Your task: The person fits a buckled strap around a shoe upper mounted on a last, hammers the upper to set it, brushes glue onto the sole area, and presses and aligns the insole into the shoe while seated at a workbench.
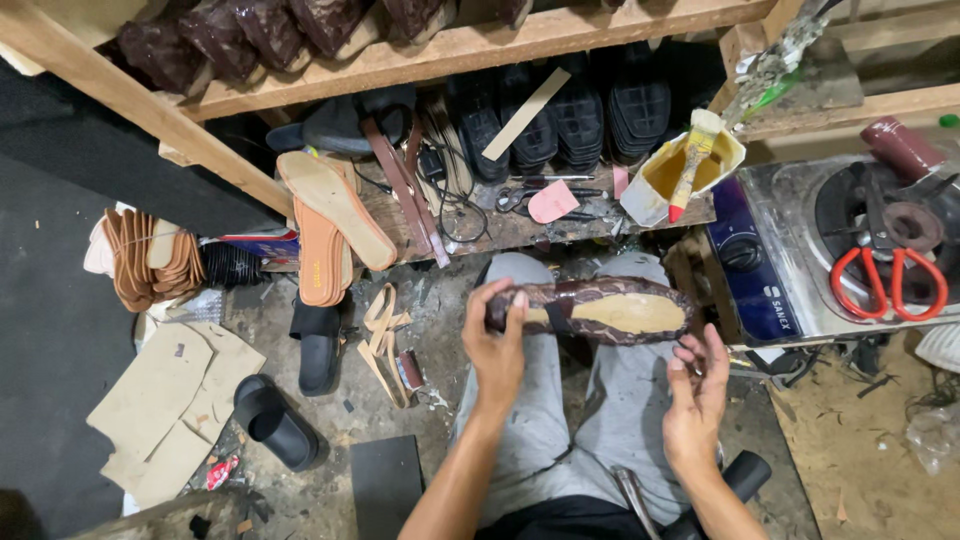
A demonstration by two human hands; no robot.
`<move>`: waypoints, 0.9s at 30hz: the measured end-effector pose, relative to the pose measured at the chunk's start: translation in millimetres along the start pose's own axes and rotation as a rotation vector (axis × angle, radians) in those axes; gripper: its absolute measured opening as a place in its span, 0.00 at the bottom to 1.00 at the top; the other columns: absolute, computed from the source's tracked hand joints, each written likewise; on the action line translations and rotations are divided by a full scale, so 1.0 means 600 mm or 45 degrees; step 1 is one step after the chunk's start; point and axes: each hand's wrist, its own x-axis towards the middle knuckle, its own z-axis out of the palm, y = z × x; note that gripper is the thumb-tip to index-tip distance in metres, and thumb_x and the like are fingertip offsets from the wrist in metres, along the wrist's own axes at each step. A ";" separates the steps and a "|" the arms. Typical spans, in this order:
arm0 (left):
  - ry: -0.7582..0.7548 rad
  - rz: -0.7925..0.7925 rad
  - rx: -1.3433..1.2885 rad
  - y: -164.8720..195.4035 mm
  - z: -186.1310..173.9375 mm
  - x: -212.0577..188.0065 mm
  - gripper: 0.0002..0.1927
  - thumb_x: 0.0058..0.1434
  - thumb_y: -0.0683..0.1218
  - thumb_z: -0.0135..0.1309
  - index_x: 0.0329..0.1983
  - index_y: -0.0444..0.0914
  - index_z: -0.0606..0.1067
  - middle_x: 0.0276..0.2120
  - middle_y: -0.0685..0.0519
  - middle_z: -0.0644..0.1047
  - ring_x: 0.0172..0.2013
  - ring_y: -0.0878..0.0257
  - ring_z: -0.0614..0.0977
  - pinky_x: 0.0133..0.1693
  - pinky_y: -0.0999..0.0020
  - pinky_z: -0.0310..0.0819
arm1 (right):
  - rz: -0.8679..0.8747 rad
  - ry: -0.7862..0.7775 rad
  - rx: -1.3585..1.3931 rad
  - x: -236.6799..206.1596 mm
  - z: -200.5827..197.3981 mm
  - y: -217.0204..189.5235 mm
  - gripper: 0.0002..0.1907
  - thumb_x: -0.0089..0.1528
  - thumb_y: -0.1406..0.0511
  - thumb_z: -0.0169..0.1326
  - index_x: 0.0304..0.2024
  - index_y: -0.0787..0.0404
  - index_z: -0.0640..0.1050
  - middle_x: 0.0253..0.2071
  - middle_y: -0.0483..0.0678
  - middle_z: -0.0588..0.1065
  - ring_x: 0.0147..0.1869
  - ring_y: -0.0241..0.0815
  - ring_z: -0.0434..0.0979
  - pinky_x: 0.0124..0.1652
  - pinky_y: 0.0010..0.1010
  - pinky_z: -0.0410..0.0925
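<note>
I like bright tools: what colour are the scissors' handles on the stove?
Red handles on the scissors, seen in the head view.

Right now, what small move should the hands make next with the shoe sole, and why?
Probably bring the right hand up to grip the free end of the shoe sole. Only the left hand holds it, at one end, while the right hand is open just below.

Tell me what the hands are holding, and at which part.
The left hand grips a snakeskin-patterned insole by its left end. The right hand is open just below its other end and holds nothing.
</note>
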 end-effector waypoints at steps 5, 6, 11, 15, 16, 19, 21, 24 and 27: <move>-0.089 0.019 0.127 -0.003 0.011 0.047 0.14 0.66 0.43 0.58 0.53 0.34 0.76 0.46 0.49 0.78 0.47 0.61 0.79 0.52 0.68 0.72 | -0.045 0.032 0.007 -0.002 0.006 -0.009 0.33 0.69 0.71 0.48 0.76 0.60 0.56 0.64 0.50 0.66 0.61 0.37 0.67 0.59 0.28 0.64; -0.094 -0.008 0.111 -0.002 0.011 0.050 0.14 0.66 0.43 0.58 0.53 0.34 0.76 0.45 0.49 0.78 0.47 0.61 0.79 0.52 0.68 0.72 | -0.057 0.033 0.001 -0.001 0.006 -0.009 0.34 0.69 0.71 0.48 0.76 0.60 0.55 0.64 0.50 0.66 0.61 0.37 0.67 0.59 0.28 0.64; -0.110 -0.004 0.131 -0.005 0.017 0.051 0.15 0.66 0.45 0.58 0.53 0.34 0.76 0.47 0.49 0.79 0.48 0.60 0.80 0.53 0.66 0.72 | -0.048 0.061 -0.048 0.004 0.008 -0.006 0.35 0.67 0.72 0.50 0.76 0.60 0.56 0.64 0.50 0.66 0.60 0.37 0.67 0.56 0.28 0.66; -0.134 -0.066 0.111 -0.007 0.019 0.048 0.15 0.67 0.46 0.56 0.54 0.35 0.75 0.45 0.48 0.79 0.47 0.59 0.79 0.53 0.66 0.72 | -0.067 0.065 -0.108 0.004 0.008 -0.007 0.35 0.68 0.71 0.50 0.77 0.60 0.57 0.63 0.50 0.66 0.59 0.38 0.67 0.54 0.29 0.66; -0.140 -0.075 0.138 -0.006 0.017 0.049 0.15 0.68 0.46 0.56 0.54 0.36 0.75 0.45 0.48 0.79 0.48 0.59 0.79 0.53 0.66 0.72 | -0.084 0.065 -0.132 0.004 0.008 -0.008 0.35 0.68 0.71 0.50 0.77 0.61 0.57 0.63 0.50 0.66 0.60 0.38 0.67 0.55 0.29 0.66; -0.250 -0.078 0.110 0.002 0.004 0.054 0.14 0.73 0.46 0.47 0.58 0.37 0.74 0.51 0.47 0.77 0.53 0.58 0.78 0.58 0.65 0.69 | -0.116 0.063 -0.194 0.003 0.009 -0.013 0.35 0.68 0.71 0.50 0.77 0.62 0.57 0.63 0.52 0.66 0.61 0.40 0.68 0.57 0.31 0.66; -0.307 -0.036 0.118 0.011 -0.003 0.056 0.15 0.75 0.46 0.45 0.60 0.37 0.73 0.53 0.47 0.76 0.56 0.57 0.77 0.60 0.64 0.68 | -0.114 0.058 -0.228 0.003 0.010 -0.016 0.34 0.68 0.71 0.50 0.76 0.62 0.57 0.63 0.52 0.67 0.61 0.41 0.68 0.56 0.31 0.66; -0.291 0.032 0.240 0.030 -0.006 0.044 0.20 0.68 0.46 0.54 0.62 0.37 0.73 0.53 0.46 0.74 0.55 0.54 0.77 0.59 0.62 0.69 | -0.118 0.057 -0.222 0.003 0.011 -0.020 0.35 0.69 0.71 0.50 0.77 0.62 0.56 0.64 0.53 0.67 0.61 0.41 0.69 0.57 0.31 0.66; -0.233 0.063 0.348 0.043 0.004 0.034 0.30 0.55 0.48 0.68 0.60 0.37 0.72 0.50 0.45 0.73 0.53 0.51 0.76 0.56 0.60 0.70 | -0.133 0.053 -0.263 0.005 0.014 -0.022 0.35 0.68 0.71 0.51 0.77 0.62 0.56 0.63 0.53 0.67 0.61 0.41 0.69 0.57 0.32 0.66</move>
